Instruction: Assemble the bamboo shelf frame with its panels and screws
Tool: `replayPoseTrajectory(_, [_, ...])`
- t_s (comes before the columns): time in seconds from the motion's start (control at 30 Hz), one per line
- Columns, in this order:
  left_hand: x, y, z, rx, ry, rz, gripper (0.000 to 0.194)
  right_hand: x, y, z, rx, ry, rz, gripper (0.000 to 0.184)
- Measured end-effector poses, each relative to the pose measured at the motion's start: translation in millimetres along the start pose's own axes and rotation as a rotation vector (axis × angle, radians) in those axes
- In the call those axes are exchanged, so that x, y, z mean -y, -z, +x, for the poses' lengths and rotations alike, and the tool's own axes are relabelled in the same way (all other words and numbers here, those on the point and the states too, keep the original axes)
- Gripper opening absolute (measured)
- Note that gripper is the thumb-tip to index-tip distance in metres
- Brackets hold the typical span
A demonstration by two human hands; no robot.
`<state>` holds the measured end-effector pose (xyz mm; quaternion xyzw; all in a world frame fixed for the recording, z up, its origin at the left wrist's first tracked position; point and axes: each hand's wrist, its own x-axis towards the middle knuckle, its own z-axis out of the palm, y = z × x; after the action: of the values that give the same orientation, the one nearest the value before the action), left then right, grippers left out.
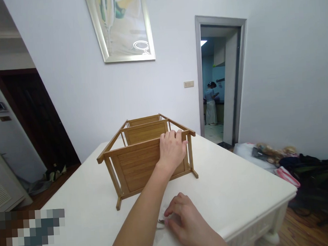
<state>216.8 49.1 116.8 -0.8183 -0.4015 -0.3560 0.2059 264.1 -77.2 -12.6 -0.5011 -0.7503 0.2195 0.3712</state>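
Observation:
A small wooden shelf rack (138, 164) lies on its side on the white table (227, 178), its slatted panels standing upright one behind another. Over the top edge of the nearest panel, my left hand (173, 147) is closed, fingers curled to the far side and out of sight. My right hand (185, 219) is low over the table in front of the rack. Its thumb and fingers are bent together at a small metal piece (161, 221), too small to name. Something pale and thin, perhaps clear plastic, lies beside those fingertips.
A framed picture (151, 35) hangs on the white wall behind the table. Through the doorway (200, 77) at the right a person (211, 104) stands in another room. Bags and clothes (307, 181) are heaped on the floor to the right. A dark door (34, 118) is at left.

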Motion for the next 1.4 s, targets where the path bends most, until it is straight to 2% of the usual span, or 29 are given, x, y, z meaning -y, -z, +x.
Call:
replayPoseTrajectory(0.13, [2.6,-4.7,-2.7,-0.015,-0.024,-0.001,0.035,-10.6,-8.3,-0.6,0.076,-0.039,-0.118,0.021])
replayPoseTrajectory(0.27, [6.6,-7.9,-3.8,-0.025,-0.060,0.018,0.042,-31.8,-22.6,10.7,0.130,-0.031,-0.184,0.013])
replayPoseTrajectory(0.33, [7.5,-9.9,-4.3,-0.031,-0.063,0.028,0.045,-42.5,-28.9,14.3,0.100,0.005,-0.186,0.007])
replayPoseTrajectory(0.43, [8.1,-11.4,-5.3,-0.026,-0.058,0.036,0.045,-53.1,-31.9,13.4,-0.008,0.108,-0.132,0.007])
replayPoseTrajectory(0.6, [11.6,-5.2,-6.9,0.008,-0.021,0.052,0.045,-53.0,-9.0,6.5,-0.239,0.196,0.017,0.012])
replayPoseTrajectory(0.73, [15.0,8.5,-7.9,0.084,0.028,0.089,0.044,-55.3,24.8,8.8,-0.452,0.148,0.005,0.017])
replayPoseTrajectory(0.8, [15.4,16.9,-8.7,0.135,0.036,0.105,0.044,-61.0,39.0,11.7,-0.483,0.105,-0.020,0.017])
replayPoseTrajectory(0.9, [14.0,28.1,-10.1,0.179,0.031,0.101,0.042,-71.0,48.7,14.7,-0.324,0.067,-0.063,0.022])
replayPoseTrajectory(0.97, [12.6,32.9,-10.7,0.189,0.037,0.089,0.038,-76.0,47.0,15.1,-0.176,0.024,-0.098,0.025])
replayPoseTrajectory(1.03, [12.0,34.9,-10.7,0.188,0.047,0.080,0.034,-78.3,42.2,14.7,-0.099,-0.035,-0.140,0.025])
replayPoseTrajectory(1.2, [14.2,33.6,-9.7,0.164,0.067,0.081,0.033,-71.8,36.3,11.1,-0.111,-0.080,-0.228,0.025])
replayPoseTrajectory(1.33, [15.6,33.1,-10.3,0.158,0.069,0.082,0.032,-67.6,37.5,10.2,-0.067,-0.135,-0.324,0.031])
replayPoseTrajectory(1.4, [16.0,32.8,-10.9,0.151,0.072,0.079,0.032,-70.7,37.1,12.8,-0.042,-0.115,-0.330,0.039])
